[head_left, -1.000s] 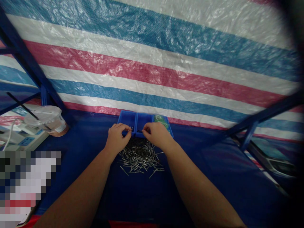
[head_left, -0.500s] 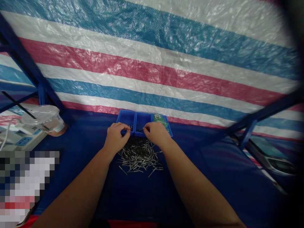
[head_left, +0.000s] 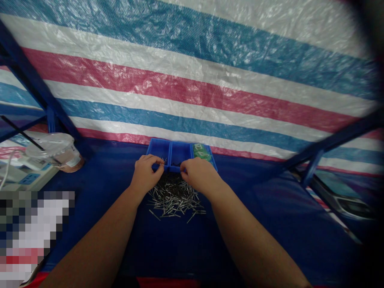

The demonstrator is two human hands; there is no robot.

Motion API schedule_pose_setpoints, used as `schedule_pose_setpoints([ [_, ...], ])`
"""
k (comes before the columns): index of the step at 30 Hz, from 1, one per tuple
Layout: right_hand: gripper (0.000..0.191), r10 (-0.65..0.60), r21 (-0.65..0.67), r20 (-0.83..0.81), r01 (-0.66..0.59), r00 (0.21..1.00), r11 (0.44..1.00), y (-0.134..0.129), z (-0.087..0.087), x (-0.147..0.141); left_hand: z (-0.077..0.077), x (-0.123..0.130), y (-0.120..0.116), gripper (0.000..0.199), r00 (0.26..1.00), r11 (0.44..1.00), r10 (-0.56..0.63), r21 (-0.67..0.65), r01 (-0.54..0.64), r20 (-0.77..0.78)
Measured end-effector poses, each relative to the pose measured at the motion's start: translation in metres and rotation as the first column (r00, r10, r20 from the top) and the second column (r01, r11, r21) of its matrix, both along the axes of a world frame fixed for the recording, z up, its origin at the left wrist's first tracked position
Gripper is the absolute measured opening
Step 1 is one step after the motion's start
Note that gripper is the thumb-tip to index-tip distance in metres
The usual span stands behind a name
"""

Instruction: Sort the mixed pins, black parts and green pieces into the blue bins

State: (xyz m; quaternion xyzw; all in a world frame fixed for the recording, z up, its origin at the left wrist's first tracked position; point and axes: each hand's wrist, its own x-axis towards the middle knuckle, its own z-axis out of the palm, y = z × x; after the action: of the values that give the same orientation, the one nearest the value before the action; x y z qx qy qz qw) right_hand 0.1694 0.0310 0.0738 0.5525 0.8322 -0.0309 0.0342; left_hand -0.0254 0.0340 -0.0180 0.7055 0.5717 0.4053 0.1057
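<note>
A heap of thin metal pins (head_left: pixel 174 200) lies on the blue table, just in front of a row of blue bins. My left hand (head_left: pixel 147 170) is at the front of the left bin (head_left: pixel 159 147), thumb and forefinger pinched on something too small to make out. At the front edge of the middle bin (head_left: pixel 181 149), my right hand (head_left: pixel 196 172) has its fingers closed; what they hold, if anything, is hidden. Some thin pieces show in the left bin by my left fingertips. Green packets (head_left: pixel 201 152) lie in the right bin.
A plastic cup with a black straw (head_left: pixel 61 150) stands at the left beside a power strip (head_left: pixel 33 176). Striped sheeting (head_left: pixel 192 88) hangs behind the table (head_left: pixel 168 248). Blue frame bars rise at both sides. A grey device (head_left: pixel 351 204) sits at the far right.
My right hand has drawn back slightly from the middle bin towards the heap, its fingers still closed. My left hand has hardly moved.
</note>
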Motion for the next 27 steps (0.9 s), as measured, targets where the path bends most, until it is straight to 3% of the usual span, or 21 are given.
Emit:
schedule_pose_setpoints([
  [12, 0.021, 0.075, -0.043, 0.106, -0.071, 0.992, 0.997, -0.002, -0.015, -0.008, 0.001, -0.001, 0.001, 0.011, 1.000, 1.000, -0.010, -0.013, 0.010, -0.012],
  [27, 0.032, 0.127, -0.098, 0.051, -0.122, 0.991, 0.988, -0.004, -0.025, -0.016, 0.000, -0.001, 0.001, 0.011, 1.000, 1.000, -0.012, -0.008, 0.012, -0.014],
])
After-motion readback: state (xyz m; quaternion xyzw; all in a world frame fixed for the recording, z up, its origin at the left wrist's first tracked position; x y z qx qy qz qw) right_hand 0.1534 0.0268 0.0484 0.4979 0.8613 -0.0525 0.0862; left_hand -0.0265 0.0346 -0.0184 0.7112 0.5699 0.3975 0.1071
